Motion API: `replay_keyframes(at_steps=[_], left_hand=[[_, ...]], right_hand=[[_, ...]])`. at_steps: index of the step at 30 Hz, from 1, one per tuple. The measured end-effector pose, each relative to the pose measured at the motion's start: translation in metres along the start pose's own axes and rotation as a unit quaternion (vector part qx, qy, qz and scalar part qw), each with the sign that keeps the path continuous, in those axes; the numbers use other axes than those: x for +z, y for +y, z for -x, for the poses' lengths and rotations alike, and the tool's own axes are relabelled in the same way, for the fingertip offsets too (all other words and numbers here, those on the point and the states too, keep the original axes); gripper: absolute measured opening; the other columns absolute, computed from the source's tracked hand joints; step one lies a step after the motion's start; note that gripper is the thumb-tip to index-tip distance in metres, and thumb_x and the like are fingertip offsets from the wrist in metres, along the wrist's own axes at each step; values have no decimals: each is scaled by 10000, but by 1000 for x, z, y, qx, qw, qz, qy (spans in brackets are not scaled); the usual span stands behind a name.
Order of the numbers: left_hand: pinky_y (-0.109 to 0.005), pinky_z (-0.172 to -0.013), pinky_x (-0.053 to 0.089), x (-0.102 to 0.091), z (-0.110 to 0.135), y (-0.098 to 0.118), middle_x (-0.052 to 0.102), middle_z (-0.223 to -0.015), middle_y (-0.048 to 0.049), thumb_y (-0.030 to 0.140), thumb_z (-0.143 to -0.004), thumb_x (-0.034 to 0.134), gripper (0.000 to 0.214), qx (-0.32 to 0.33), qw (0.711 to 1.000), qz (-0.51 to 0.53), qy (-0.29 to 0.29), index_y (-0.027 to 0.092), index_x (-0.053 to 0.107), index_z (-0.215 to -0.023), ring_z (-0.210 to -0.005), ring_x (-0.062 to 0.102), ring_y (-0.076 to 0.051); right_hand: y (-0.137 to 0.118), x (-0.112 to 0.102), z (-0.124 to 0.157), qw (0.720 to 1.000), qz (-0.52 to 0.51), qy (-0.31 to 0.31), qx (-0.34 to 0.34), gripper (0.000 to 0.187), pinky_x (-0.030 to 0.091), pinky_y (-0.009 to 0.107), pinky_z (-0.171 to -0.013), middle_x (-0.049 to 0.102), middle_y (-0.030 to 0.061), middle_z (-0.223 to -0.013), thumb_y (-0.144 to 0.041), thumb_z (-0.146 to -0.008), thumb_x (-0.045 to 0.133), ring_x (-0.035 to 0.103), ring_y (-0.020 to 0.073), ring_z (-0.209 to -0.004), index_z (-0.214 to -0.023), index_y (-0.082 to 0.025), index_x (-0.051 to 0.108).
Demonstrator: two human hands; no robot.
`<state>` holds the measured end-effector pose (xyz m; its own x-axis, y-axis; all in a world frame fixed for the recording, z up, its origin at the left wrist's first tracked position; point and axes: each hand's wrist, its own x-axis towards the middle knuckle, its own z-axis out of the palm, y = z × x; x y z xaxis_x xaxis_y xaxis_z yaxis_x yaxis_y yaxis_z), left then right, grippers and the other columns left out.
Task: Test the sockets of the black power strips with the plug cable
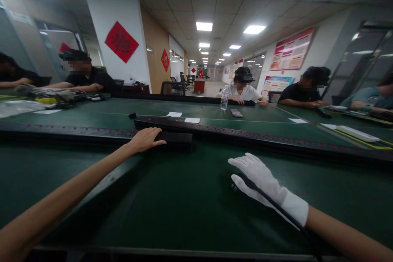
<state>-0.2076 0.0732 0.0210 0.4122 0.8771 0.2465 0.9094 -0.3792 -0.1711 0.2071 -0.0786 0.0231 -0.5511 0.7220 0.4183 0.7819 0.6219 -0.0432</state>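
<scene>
My bare left hand [145, 138] grips the end part of a long black power strip [178, 140], its fingers over the top and its thumb along the near side. Small red marks dot the strip's upper face to the left. In a white glove, my right hand [260, 176] is closed around the plug end of a black power cord [272, 201]. Metal prongs show faintly under the thumb, and the glove hides much of the plug. From there the cord trails back along the wrist. A second black strip [233, 134] lies just beyond, reaching to the right.
White paper slips [174, 114] and a water bottle [224, 101] are farther back on the green table [184, 204]. Several people sit around it, one [242, 86] opposite me. Cables and gear [66, 96] are piled at left; a white strip [357, 133] lies at right.
</scene>
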Motion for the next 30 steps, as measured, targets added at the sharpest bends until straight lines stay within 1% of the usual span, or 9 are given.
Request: replay_keyframes(at_steps=[4, 9, 12, 15, 17, 20, 23, 26, 30], left_hand=[[-376, -789, 389, -15, 10, 57, 581, -1003, -163, 706, -776, 230, 730, 36, 999, -1, 7, 110, 487, -1112, -920, 550, -286], [-419, -717, 392, -35, 3, 168, 573, -973, -218, 755, -734, 149, 811, 73, 997, 22, 17, 114, 506, -1079, -878, 559, -323], [-422, -655, 395, -44, -7, 230, 567, -949, -252, 784, -695, 111, 873, 103, 994, 44, 8, 110, 500, -1091, -854, 570, -338], [-415, -635, 398, -55, -15, 264, 572, -939, -264, 799, -676, 113, 901, 117, 991, 68, 2, 94, 504, -1079, -840, 582, -342], [-398, -640, 405, -63, -17, 261, 582, -960, -255, 796, -684, 138, 888, 143, 985, 90, -23, 95, 505, -1086, -846, 590, -328], [-371, -722, 406, -70, -9, 216, 551, -1118, -231, 794, -691, 201, 895, 208, 970, 116, -47, 111, 410, -1231, -958, 566, -301], [-382, -866, 347, -66, 20, 146, 465, -1265, -198, 788, -675, 303, 922, 145, 986, 79, -24, 119, 340, -1308, -1107, 475, -314], [-375, -874, 345, -53, 58, 82, 486, -1260, -147, 736, -719, 323, 818, 62, 995, 53, -64, 154, 381, -1291, -1088, 488, -297], [-381, -850, 360, -36, 83, 44, 560, -1130, -150, 728, -719, 327, 777, 19, 999, -1, -26, 133, 463, -1201, -998, 527, -297]], right_hand=[[9, -19, 19, 998, -8, 57, 28, 367, 338, 434, -995, 604, 52, -1096, -362, -842, 443, 543, 207, -1032, -1187, -250, 500], [20, -36, 10, 974, -98, 168, 117, 338, 426, 365, -921, 585, 35, -1142, -365, -893, 338, 550, 191, -1037, -1156, -255, 519], [21, -45, 2, 964, -127, 167, 162, 347, 449, 353, -893, 610, 32, -1097, -407, -899, 324, 572, 190, -1002, -1130, -256, 534], [21, -47, 2, 966, -114, 156, 174, 384, 468, 375, -864, 633, 57, -1052, -468, -875, 345, 580, 221, -990, -1119, -249, 545], [23, -45, 6, 967, -108, 155, 171, 413, 471, 396, -858, 634, 70, -1052, -486, -874, 322, 571, 237, -1010, -1138, -249, 533], [27, -39, 8, 973, -106, 132, 155, 419, 480, 406, -841, 643, 71, -1031, -492, -872, 310, 581, 246, -994, -1121, -252, 546], [30, -32, 3, 977, -105, 110, 150, 394, 495, 391, -812, 664, 62, -959, -483, -860, 341, 613, 244, -915, -1068, -249, 580], [30, -27, -4, 978, -90, 114, 152, 372, 505, 384, -785, 672, 48, -921, -454, -862, 342, 628, 230, -848, -1054, -251, 588], [26, -22, -10, 983, -71, 95, 138, 338, 496, 359, -804, 659, 19, -993, -441, -862, 372, 623, 209, -868, -1066, -272, 581]])
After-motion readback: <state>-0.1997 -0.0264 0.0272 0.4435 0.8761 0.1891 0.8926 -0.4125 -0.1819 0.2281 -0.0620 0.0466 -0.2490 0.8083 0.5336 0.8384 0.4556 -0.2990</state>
